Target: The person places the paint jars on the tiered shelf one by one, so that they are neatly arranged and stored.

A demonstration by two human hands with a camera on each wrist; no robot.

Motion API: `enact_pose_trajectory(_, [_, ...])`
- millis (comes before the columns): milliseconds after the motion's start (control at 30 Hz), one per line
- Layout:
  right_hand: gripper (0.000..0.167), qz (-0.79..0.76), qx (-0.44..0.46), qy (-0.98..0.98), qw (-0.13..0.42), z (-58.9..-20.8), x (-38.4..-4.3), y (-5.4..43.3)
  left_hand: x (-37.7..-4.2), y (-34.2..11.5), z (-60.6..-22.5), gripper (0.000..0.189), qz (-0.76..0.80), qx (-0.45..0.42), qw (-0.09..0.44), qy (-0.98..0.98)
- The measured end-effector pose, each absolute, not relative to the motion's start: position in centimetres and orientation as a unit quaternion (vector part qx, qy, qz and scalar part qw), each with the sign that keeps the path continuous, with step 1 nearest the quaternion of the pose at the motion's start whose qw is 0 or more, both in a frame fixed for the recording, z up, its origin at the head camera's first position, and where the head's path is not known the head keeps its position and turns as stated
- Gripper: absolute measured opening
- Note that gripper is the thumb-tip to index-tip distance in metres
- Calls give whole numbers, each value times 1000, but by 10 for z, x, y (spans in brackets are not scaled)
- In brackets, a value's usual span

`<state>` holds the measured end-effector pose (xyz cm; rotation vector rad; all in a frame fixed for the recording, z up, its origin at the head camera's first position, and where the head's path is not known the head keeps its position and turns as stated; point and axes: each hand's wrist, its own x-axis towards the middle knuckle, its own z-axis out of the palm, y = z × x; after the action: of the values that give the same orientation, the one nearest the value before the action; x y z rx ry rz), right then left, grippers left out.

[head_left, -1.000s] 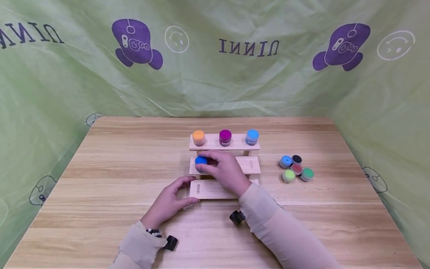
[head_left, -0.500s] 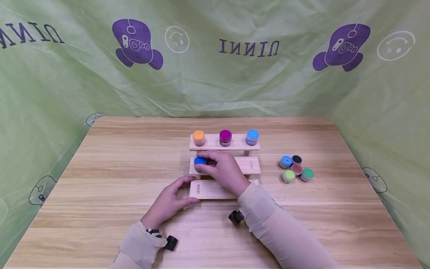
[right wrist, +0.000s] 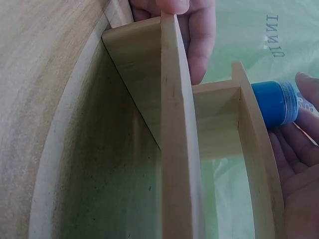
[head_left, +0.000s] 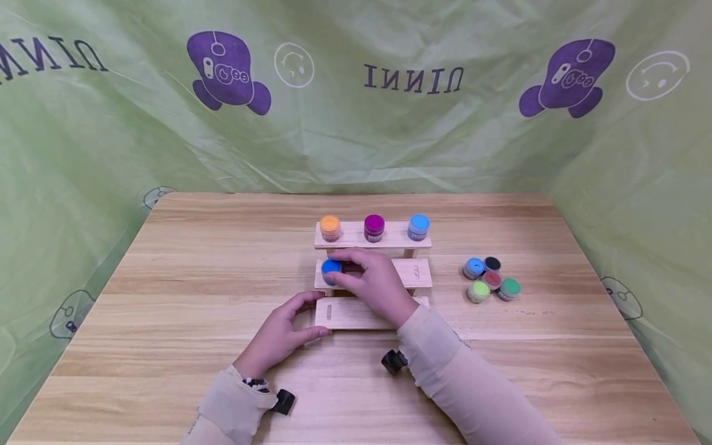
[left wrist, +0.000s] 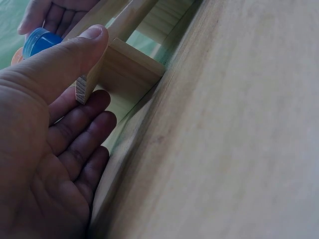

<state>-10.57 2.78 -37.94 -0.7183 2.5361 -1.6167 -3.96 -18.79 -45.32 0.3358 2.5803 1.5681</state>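
The right hand (head_left: 375, 279) has thumb and fingers curled round the blue jar (head_left: 331, 266), narrowed to the jar's width, palm towards the jar's right side. How firmly it presses cannot be told. The jar lies at the fingertips, leftward of the palm, upright on the left end of the middle step (head_left: 411, 269) of the rack (head_left: 361, 314). Squat and round, it offers no marked long axis lying flat; its own axis stands up from the step, while the rack's long axis runs left to right. In the right wrist view the jar's base meets the step with no gap that shows.

The right hand is clearly the nearer one to the jar. The left hand (head_left: 280, 332) grips the left end of the rack's bottom step (head_left: 342, 315), thumb at the front edge and fingers behind, with the jar beyond it and to its right.

On the rack's top step (head_left: 397, 235) stand the orange jar (head_left: 330, 228), purple jar (head_left: 374, 228) and pale blue jar (head_left: 419, 228), from left to right. On the desk (head_left: 178, 278), right of the rack, five more sit bunched: second blue jar (head_left: 474, 267), black jar (head_left: 492, 264), red jar (head_left: 492, 280), lime jar (head_left: 478, 291) and green jar (head_left: 508, 288).
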Motion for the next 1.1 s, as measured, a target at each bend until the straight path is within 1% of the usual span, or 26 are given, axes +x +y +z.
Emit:
enact_pose_trajectory(400, [39,-546,-227,806,8,-384,-103,37,-40,-187,-452,64,516,111,52,847])
enact_pose_trajectory(867, [36,-545,-213,811,5,-384,-100,48,-40,-187,-453,63,518,111,52,846])
enact_pose_trajectory(1100, [34,-548,-208,811,-8,-385,-97,55,-39,-187,-452,64,515,104,56,849])
